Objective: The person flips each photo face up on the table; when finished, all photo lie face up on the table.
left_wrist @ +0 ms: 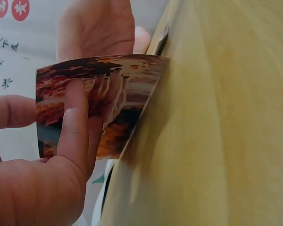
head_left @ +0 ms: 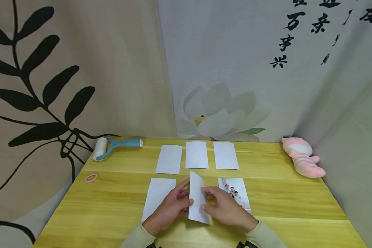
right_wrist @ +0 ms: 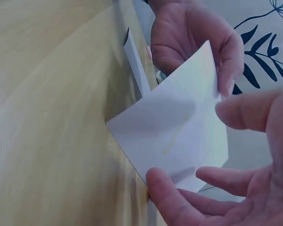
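A photo print (head_left: 197,198) stands tilted on edge above the table, its white back toward the head camera. My left hand (head_left: 173,203) holds its left side, the thumb at the edge and the fingers against the picture face. That face of the photo print (left_wrist: 127,89) shows red and orange scenery in the left wrist view. My right hand (head_left: 224,206) holds the opposite edge with curled fingers and thumb. A white-backed print (head_left: 158,194) lies beside my left hand; a face-up group photo (head_left: 235,193) lies partly under my right hand.
Three white-backed prints (head_left: 168,159) lie in a row at the back of the wooden table (head_left: 282,196). A blue-handled lint roller (head_left: 121,144) and a pink ring (head_left: 91,178) are at the left. A pink plush toy (head_left: 302,156) lies at the back right corner.
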The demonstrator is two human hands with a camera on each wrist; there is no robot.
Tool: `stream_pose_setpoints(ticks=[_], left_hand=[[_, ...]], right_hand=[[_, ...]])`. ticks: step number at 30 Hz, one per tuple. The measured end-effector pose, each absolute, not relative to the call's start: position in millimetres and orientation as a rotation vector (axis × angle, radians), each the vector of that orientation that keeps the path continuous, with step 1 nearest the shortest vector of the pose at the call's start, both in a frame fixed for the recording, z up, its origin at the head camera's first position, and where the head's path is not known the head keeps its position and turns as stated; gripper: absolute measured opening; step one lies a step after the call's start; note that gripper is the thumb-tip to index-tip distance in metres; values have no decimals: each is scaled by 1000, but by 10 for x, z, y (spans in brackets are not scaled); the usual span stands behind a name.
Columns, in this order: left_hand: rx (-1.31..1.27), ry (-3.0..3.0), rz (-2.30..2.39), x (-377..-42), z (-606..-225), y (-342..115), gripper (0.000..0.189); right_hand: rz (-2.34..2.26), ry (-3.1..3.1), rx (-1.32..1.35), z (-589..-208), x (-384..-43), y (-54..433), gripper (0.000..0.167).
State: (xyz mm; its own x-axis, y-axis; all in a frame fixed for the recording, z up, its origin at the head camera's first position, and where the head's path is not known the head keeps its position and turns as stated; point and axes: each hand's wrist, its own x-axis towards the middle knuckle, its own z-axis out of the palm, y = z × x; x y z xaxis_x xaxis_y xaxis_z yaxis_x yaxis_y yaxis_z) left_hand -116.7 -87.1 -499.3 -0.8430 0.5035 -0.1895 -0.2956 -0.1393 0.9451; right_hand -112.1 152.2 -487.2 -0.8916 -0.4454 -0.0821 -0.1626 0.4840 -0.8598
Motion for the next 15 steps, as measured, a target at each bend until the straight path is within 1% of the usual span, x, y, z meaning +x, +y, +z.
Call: stream_pose_setpoints(ticks=[6, 8, 11, 15], left_hand=[[267, 1635, 2015, -1186, -4910, -797, 78], [289, 1664, 2001, -1188, -4883, -764, 77], [302, 1748, 1965, -1184, -4843, -722, 73], [313, 1877, 1920, -1183, -4806, -661, 67]], right_hand=[[-1503, 2336, -475, -4875, -1171, 1521, 48], [-1573, 2277, -459, -4864, -1185, 1524, 46], [-1678, 2179, -413, -4839, -1198, 1518, 48], [-1763, 2073, -328, -4789, -1207, 1507, 56]])
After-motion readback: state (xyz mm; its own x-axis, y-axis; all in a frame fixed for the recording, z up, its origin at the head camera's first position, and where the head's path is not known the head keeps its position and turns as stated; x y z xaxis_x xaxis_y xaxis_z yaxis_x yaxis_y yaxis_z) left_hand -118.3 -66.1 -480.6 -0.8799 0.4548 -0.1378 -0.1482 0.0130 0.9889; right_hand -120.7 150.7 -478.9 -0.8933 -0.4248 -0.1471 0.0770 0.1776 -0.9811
